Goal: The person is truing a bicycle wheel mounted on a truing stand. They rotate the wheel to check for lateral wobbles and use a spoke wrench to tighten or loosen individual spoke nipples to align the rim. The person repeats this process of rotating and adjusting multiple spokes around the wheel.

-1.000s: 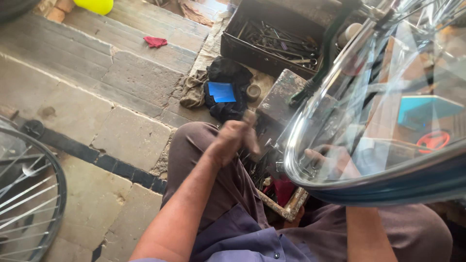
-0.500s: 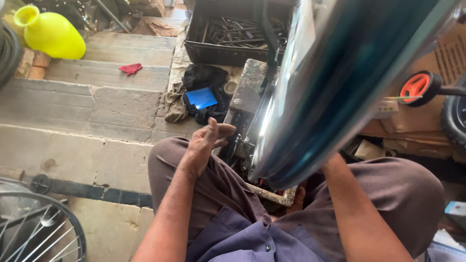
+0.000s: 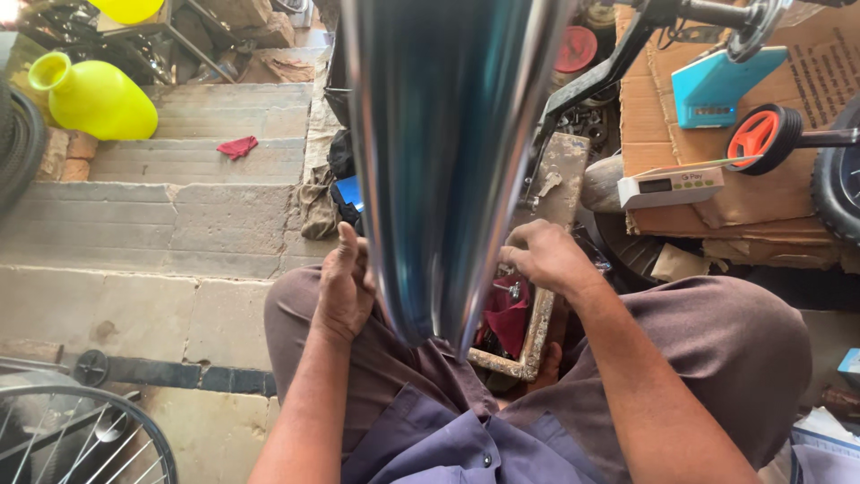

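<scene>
A shiny metal wheel rim (image 3: 448,161) stands edge-on down the middle of the frame, its lower end resting between the seated person's knees, which lets both hands work on either side of it. The left hand (image 3: 343,285) lies flat against the rim's left edge, fingers curled loosely and thumb up, steadying it rather than gripping. The right hand (image 3: 546,255) is curled closed just right of the rim, but whether it holds anything cannot be told (the fingers hide the palm). Below it a wooden tray (image 3: 528,345) with a red cloth (image 3: 507,314) sits within easy reach. At upper left, a yellow jug (image 3: 94,97) stands on stone steps (image 3: 179,215).
</scene>
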